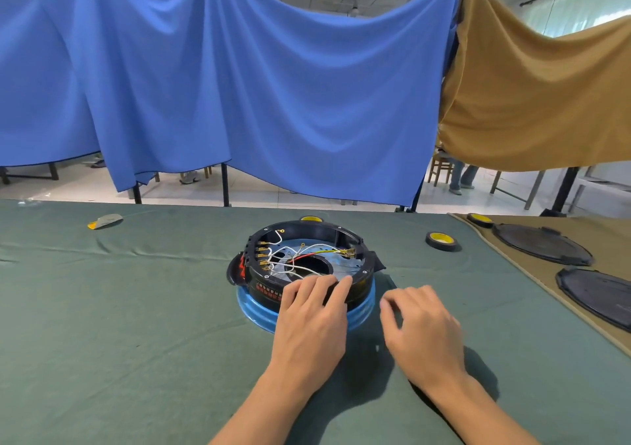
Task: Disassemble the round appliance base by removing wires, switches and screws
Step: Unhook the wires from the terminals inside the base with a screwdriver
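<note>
Though turned underside up, presumably to expose the inside for stripping, sits flat at lower centre of the frame: round base [309, 294], black ring over a blue body, on the green cloth [119, 308].

Noted within: white, red and yellow-green wires [290, 267] crossing the open middle, running to brass terminals [263, 253] along the left inner wall and to a connector at the right. Most ends appear seated, so judged early in the job.

Laid over the near rim: left hand [312, 321], fingers nearly straight and spread, pressing on the black ring, gripping nothing. Likely placed there to steady the base against turning.

Held just right of the base, apart from it and above the cloth: right hand [423, 328], fingers loosely bent, blurred, nothing visible in them. Likely poised to reach in for a wire. No tool in view.

Set aside at right of the frame, well apart from the work: tape roll [440, 239] on the green cloth, and two black round covers [543, 244] on a tan cloth [607, 239].
</note>
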`<act>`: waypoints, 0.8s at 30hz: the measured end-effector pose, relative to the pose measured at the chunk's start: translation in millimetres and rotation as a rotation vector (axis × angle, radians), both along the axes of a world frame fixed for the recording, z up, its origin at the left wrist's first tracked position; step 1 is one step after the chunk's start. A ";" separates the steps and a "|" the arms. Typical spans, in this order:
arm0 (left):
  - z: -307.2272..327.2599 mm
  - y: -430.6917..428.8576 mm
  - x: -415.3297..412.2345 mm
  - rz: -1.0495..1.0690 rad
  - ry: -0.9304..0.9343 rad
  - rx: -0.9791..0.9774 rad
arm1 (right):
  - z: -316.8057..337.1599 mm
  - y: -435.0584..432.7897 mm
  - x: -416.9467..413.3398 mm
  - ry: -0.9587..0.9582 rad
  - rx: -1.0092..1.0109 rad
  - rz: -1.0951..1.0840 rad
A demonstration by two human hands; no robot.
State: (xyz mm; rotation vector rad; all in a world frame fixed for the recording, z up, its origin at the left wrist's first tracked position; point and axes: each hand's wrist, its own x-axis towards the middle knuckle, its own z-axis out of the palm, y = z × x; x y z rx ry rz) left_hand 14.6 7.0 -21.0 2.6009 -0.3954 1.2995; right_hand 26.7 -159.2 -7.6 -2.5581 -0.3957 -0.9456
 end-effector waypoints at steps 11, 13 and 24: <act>5.1 -11.8 4.9 0.046 0.046 -0.144 | -6.3 -32.2 23.9 0.357 -0.007 -0.287; 7.2 -11.8 5.8 0.039 0.025 -0.225 | -2.9 -33.3 22.8 0.359 0.058 -0.334; 23.5 8.3 3.2 -0.064 0.058 -0.737 | 7.1 -33.1 38.9 0.422 0.779 -0.086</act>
